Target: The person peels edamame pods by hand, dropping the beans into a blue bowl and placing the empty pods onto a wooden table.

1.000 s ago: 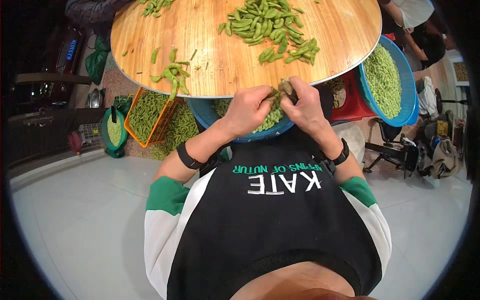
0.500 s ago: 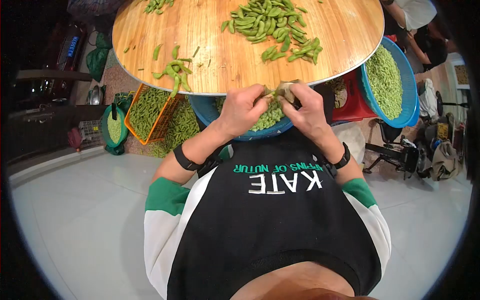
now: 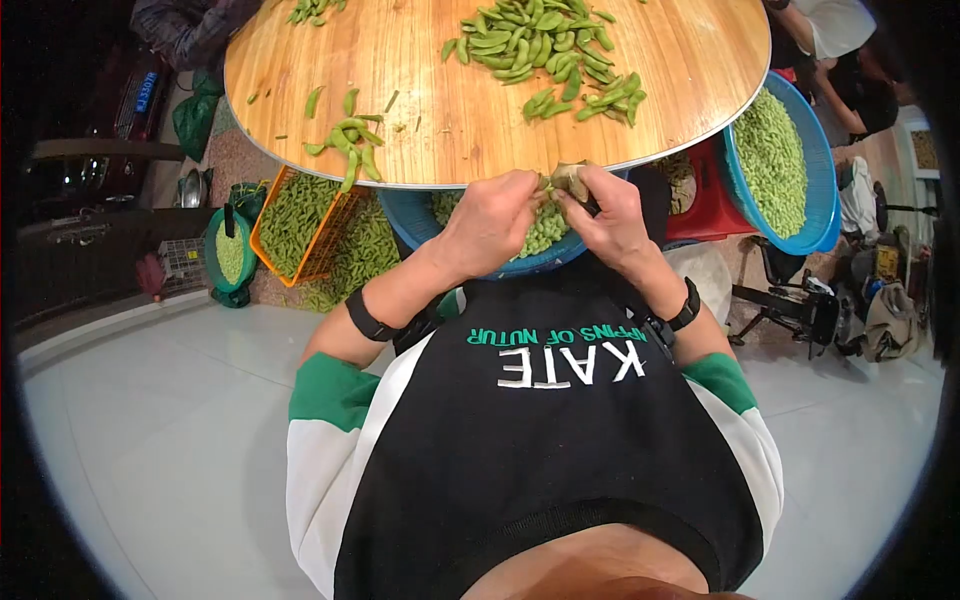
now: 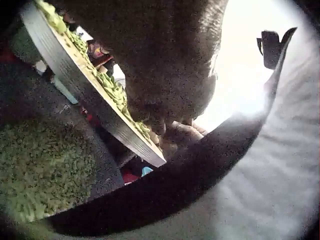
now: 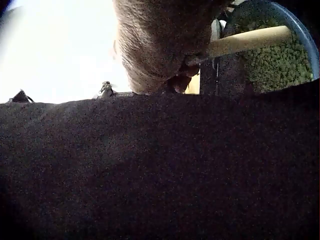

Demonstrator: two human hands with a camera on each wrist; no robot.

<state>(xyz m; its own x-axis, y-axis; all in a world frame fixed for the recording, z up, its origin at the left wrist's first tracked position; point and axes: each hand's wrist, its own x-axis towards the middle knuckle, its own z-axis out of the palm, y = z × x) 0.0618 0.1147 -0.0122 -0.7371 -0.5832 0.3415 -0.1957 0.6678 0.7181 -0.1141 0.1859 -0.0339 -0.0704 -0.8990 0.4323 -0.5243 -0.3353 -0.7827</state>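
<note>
In the head view both hands meet at the table's near edge, over a blue basin (image 3: pixel 400 218) holding shelled green beans (image 3: pixel 543 232). My left hand (image 3: pixel 490 225) pinches one end of a small green pod, mostly hidden by the fingers. The fingers of my right hand (image 3: pixel 612 215) are curled at its other end, with greyish-brown coverings (image 3: pixel 571 180) around the fingertips. Whole pods lie heaped (image 3: pixel 530 40) on the round wooden table (image 3: pixel 420 90), with a smaller group (image 3: pixel 352 140) at left. The wrist views show mostly dark hand backs and sleeves.
An orange crate (image 3: pixel 322 238) of pods stands at lower left, beside loose pods (image 3: pixel 365 255) and a green basin (image 3: pixel 230 285). At right, a large blue basin (image 3: pixel 830 190) of shelled beans rests by a red stool (image 3: pixel 705 200). Other people's arms show at the top corners.
The fingertips have come apart and together again slightly over the basin, and the left hand has shifted a little towards the right one. A dark sleeve has come further in at the upper left.
</note>
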